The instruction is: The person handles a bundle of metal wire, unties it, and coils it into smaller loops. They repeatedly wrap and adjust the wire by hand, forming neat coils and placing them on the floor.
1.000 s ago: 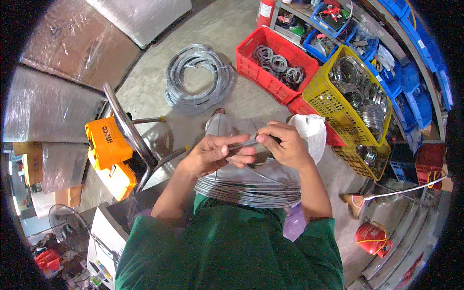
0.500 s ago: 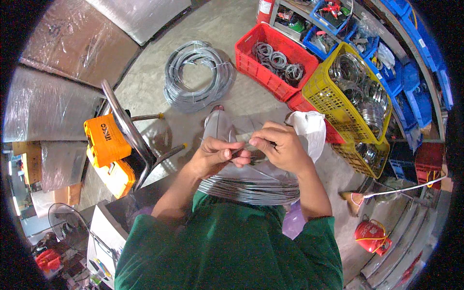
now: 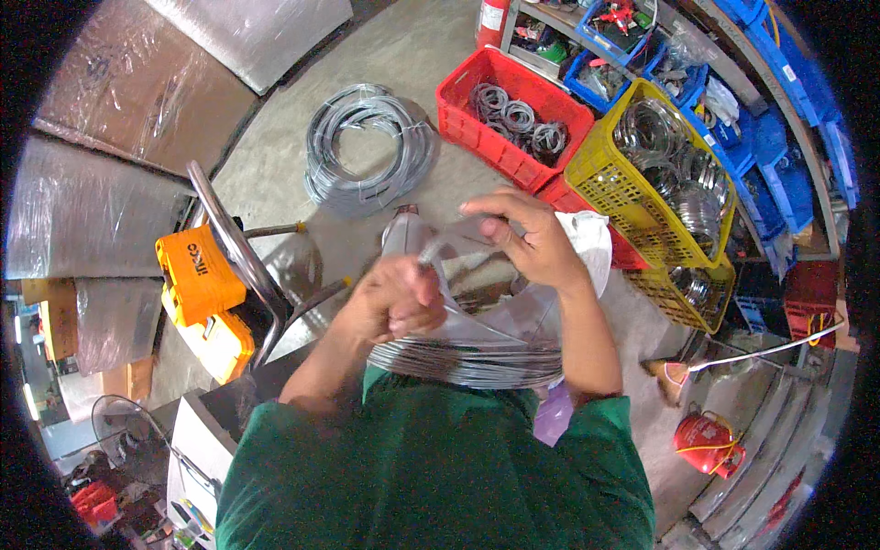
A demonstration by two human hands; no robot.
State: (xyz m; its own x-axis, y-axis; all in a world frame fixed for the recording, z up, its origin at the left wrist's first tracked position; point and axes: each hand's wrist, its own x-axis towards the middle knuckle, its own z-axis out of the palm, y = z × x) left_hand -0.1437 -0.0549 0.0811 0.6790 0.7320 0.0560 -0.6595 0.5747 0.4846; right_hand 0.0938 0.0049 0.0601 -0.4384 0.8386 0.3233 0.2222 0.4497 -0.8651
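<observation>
We have a coil of grey wire (image 3: 467,360) lying across our lap, against the front of our green shirt (image 3: 440,458), and from this lap coil we place everything else. Our left hand (image 3: 401,298), above the left part of the lap coil, is clenched around a grey strand (image 3: 428,252) whose blurred tip pokes out at the top of the fist. Our right hand (image 3: 532,236) hangs above the lap coil's right part, apart from the left one, its fingers loosely bent and the thumb standing off; we cannot tell whether anything thin sits at the fingertips. Beyond the lap coil and to its left, a larger wire coil (image 3: 321,170) lies flat on the concrete floor (image 3: 266,183). Beyond it to the right, we see a red plastic crate (image 3: 500,154) with small wire rings in it, and further right a yellow perforated crate (image 3: 600,188) filled with shiny coils. A white sack (image 3: 594,246) stands just right of and beyond the lap coil. Left of it are two orange-yellow cases (image 3: 200,284) beside a bent chrome tube (image 3: 234,236); well to its right lie a broom (image 3: 674,378) and a red gas cylinder (image 3: 704,435).
</observation>
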